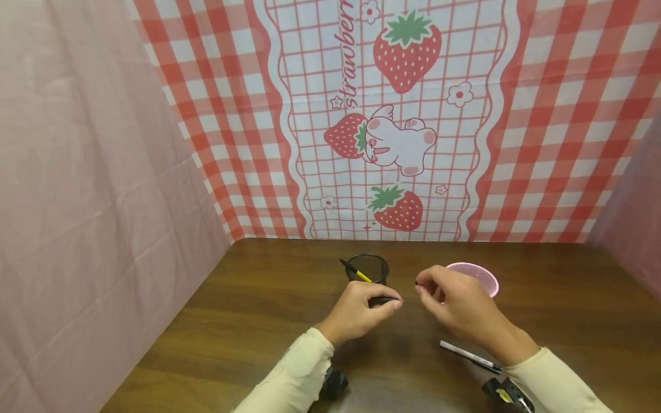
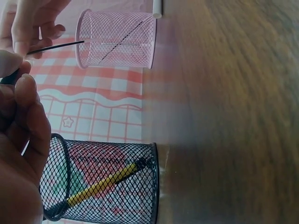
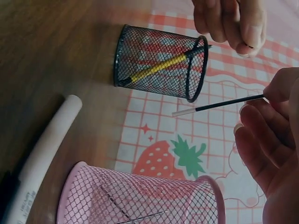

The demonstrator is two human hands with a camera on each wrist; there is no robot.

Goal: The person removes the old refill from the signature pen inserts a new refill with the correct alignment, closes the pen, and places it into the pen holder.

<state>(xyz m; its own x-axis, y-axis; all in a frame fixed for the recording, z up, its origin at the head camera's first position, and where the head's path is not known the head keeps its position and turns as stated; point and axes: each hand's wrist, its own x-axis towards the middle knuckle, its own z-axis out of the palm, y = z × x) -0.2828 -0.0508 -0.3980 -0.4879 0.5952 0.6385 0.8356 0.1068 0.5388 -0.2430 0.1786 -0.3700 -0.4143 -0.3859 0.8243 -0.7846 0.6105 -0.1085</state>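
My left hand [image 1: 358, 310] grips a black pen part [image 1: 381, 300], mostly hidden by the fingers. To its right, my right hand [image 1: 459, 298] pinches a thin pen refill [image 3: 229, 101], dark along most of its length with a clear end. The refill's dark length shows between both hands in the left wrist view. Behind the left hand stands a black mesh pen cup [image 1: 379, 264] holding a yellow and black pen [image 1: 363, 276]. A pink mesh pen cup [image 1: 488, 278] stands behind the right hand; thin refills [image 3: 140, 217] lean inside it.
A white pen [image 1: 467, 354] with a black end lies on the brown wooden table [image 1: 232, 321], below the right hand. A strawberry-print cloth [image 1: 403, 137] hangs behind the table. Pink curtains [image 1: 103, 201] hang at the sides.
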